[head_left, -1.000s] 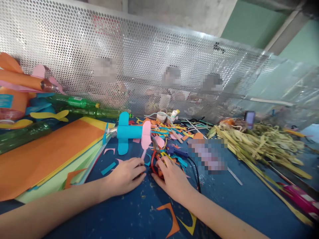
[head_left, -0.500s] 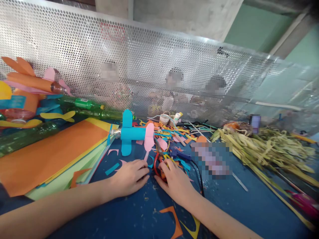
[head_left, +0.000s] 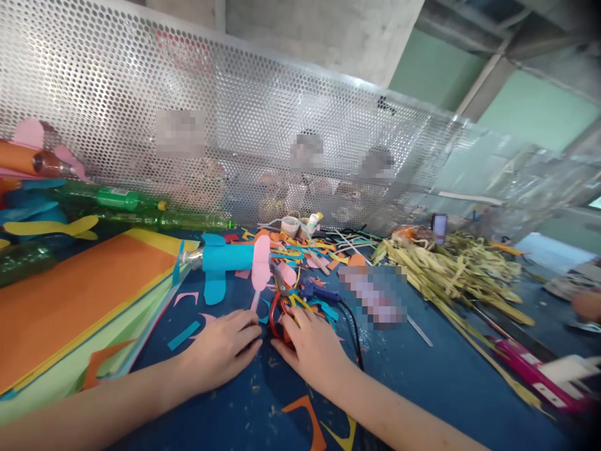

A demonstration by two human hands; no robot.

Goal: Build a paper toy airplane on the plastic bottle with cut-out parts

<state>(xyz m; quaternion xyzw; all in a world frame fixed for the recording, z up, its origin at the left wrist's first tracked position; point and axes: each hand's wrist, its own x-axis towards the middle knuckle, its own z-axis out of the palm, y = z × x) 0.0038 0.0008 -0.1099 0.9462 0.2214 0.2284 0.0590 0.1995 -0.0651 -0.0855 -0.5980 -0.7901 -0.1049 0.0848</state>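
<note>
My left hand (head_left: 223, 344) rests on the blue tabletop with fingers loosely bent and its thumb side inward. Its fingertips are close to a pink paper strip (head_left: 256, 302) on a toy plane made of a clear bottle wrapped in blue paper (head_left: 228, 257); whether they touch is unclear. The plane has blue wings and a pink tail piece (head_left: 261, 262). My right hand (head_left: 310, 344) lies beside it, fingers apart, over the handles of red-handled scissors (head_left: 280, 282), whose blades point away. A blue glue gun (head_left: 319, 291) lies just beyond.
Stacked coloured paper (head_left: 103, 288) lies left, near green bottles (head_left: 122, 199). Paper scraps (head_left: 305, 416) are scattered about. Cups (head_left: 290, 225) stand at the back by a perforated metal screen (head_left: 263, 113), with people behind. Dried husks (head_left: 451, 269) and a pink power strip (head_left: 535, 376) lie right.
My view has turned right, so things appear farther left and the power strip shows more fully. The plane's far wing now looks lower and flatter. Both hands stay by the same things.
</note>
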